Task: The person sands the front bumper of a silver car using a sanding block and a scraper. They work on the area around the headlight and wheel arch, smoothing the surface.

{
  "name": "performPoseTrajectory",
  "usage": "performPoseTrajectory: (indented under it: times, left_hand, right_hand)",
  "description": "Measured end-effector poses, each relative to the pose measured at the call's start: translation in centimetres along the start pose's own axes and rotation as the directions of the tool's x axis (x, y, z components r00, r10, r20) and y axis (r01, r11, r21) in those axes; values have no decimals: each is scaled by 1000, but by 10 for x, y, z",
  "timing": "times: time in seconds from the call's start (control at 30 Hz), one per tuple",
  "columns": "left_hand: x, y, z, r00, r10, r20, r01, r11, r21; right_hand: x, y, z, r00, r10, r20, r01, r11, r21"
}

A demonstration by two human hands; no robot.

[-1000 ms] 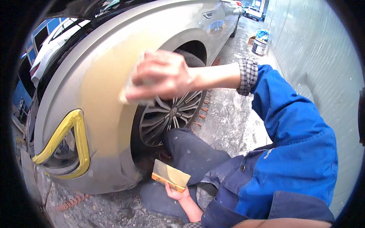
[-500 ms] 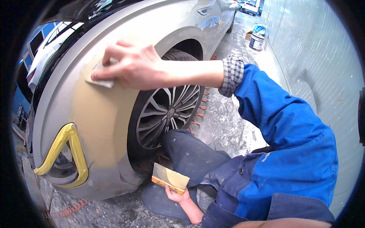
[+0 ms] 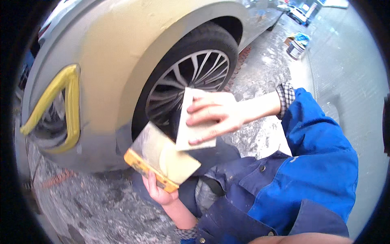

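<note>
My left hand (image 3: 162, 193) grips the orange handle of a wide putty knife (image 3: 142, 138). Smooth beige filler (image 3: 178, 160) covers part of its blade. Just beyond it, my right hand (image 3: 223, 116) holds a thin pale rectangular spreader (image 3: 183, 136), fingers laid across its face. The spreader's lower edge is close to the blade; whether they touch I cannot tell. Both tools are in front of the car wheel (image 3: 191, 77). On the silver-grey car fender (image 3: 134, 89) beside it lies a broad beige coat (image 3: 107, 57).
Yellow tape (image 3: 73, 105) frames an opening at the car's front corner. Coiled red hose (image 3: 59, 177) runs over the stained floor (image 3: 101, 207). A paint can (image 3: 295, 51) with blue plastic on it stands by the pale wall (image 3: 349, 65) at right.
My right hand has come down off the fender with the spreader, over to the putty knife. My left hand has raised the knife a little. The view has tilted downward.
</note>
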State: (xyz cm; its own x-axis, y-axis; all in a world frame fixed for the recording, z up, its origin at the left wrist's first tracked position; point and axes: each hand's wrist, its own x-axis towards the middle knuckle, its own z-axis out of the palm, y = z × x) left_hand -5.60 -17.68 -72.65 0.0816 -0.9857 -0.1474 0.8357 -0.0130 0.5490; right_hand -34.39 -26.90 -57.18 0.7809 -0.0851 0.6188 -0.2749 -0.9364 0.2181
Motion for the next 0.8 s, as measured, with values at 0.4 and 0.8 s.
performPoseTrajectory:
  times: [0.4,0.8]
  left_hand:
    - [2,45,80,965,-70,252,-44,906,421]
    - [13,19,12,974,206,93,-224,930,291]
  right_hand:
    - [3,-30,26,999,8,39,-13,991,133]
    - [12,52,-38,1000,18,-25,-16,999,46]
